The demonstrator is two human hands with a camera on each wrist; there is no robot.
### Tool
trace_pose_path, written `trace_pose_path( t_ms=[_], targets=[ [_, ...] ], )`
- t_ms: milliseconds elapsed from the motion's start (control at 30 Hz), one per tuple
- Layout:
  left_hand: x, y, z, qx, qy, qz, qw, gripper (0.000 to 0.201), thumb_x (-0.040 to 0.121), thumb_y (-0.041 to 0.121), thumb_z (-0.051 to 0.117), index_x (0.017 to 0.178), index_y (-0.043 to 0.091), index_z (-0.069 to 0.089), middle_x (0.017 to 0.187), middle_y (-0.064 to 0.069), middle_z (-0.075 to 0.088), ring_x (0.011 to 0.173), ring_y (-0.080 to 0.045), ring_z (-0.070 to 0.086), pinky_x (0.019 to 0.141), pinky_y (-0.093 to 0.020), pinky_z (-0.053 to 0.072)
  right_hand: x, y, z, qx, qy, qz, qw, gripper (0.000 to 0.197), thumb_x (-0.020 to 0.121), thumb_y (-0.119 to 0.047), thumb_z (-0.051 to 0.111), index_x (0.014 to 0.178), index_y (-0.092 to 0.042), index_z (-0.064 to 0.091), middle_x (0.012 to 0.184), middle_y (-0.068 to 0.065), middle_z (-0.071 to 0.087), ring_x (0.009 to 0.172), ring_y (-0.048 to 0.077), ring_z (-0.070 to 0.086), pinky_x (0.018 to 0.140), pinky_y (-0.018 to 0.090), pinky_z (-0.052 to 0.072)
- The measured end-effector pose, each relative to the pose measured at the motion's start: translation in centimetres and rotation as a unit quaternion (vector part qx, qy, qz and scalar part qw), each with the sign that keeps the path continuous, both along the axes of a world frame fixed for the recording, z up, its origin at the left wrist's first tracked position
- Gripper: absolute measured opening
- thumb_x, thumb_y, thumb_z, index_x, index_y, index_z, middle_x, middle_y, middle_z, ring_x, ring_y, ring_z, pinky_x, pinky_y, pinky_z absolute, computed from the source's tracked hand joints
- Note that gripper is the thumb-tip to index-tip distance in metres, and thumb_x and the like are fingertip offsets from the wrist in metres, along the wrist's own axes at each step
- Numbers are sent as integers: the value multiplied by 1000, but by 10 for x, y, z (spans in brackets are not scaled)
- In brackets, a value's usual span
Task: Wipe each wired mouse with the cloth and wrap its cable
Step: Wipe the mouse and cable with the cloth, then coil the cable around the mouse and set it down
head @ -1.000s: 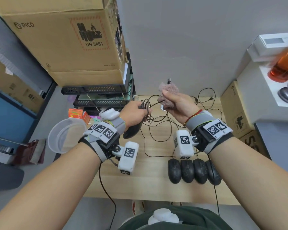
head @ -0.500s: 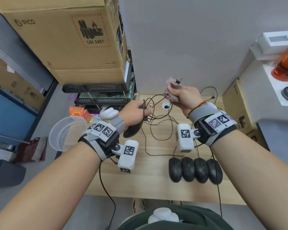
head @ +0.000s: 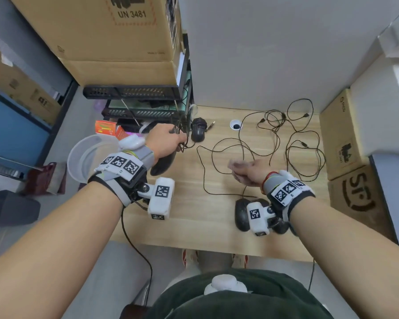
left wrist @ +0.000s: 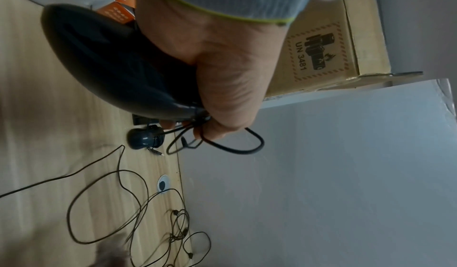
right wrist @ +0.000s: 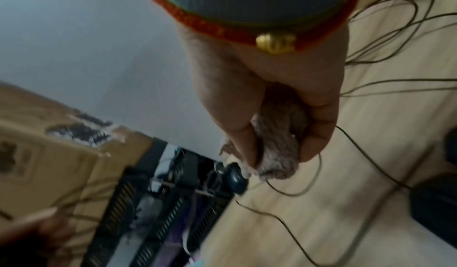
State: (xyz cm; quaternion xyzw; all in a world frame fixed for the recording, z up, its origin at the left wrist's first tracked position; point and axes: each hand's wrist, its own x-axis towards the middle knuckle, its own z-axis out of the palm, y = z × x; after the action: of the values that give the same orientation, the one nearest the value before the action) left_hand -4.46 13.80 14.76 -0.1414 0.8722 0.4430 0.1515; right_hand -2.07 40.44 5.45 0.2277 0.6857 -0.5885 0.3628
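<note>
My left hand grips a black wired mouse at the table's back left, with loops of its cable bunched under the fingers. The mouse's body sticks out below the palm. My right hand hovers over the middle of the table and clutches a pinkish cloth. Another black mouse with its cable gathered lies by the back edge. More black mice sit near the front edge, partly hidden by my right wrist. Their loose cables sprawl across the wooden table.
Stacked cardboard boxes and black racks stand at the back left. A clear plastic tub and an orange packet lie left of the table. More boxes flank the right edge. A cable hole is at the back.
My right hand came down from near the wall to low over the table, still holding the cloth. My left hand carried the mouse toward the back left, its cable now bunched in the fingers.
</note>
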Motion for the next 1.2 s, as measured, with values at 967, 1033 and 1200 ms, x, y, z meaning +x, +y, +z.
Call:
trace_pose_path(
  t_ms=[967, 1033, 1200],
  targets=[
    [-1, 32, 58, 145, 9, -60, 988, 50, 102, 41, 59, 99, -7, 72, 81, -17, 69, 62, -27, 68, 62, -27, 58, -45, -56, 108, 32, 334, 95, 937, 21, 102, -28, 50, 119, -30, 60, 112, -7, 61, 104, 12, 61, 92, 33, 49],
    [-5, 37, 76, 168, 30, -70, 983, 49, 103, 42, 57, 90, -3, 73, 79, -17, 66, 67, -31, 68, 68, -32, 59, -47, -57, 121, 16, 362, 141, 921, 22, 102, -25, 49, 117, -40, 56, 117, -10, 61, 101, -4, 58, 89, 21, 46],
    [-10, 43, 105, 205, 59, -40, 976, 51, 102, 43, 57, 96, -6, 71, 82, -13, 68, 64, -26, 70, 71, -29, 57, -46, -64, 135, -16, 373, 154, 915, 17, 105, -27, 42, 99, -30, 58, 92, -15, 63, 81, -12, 56, 78, 19, 42]
  ],
)
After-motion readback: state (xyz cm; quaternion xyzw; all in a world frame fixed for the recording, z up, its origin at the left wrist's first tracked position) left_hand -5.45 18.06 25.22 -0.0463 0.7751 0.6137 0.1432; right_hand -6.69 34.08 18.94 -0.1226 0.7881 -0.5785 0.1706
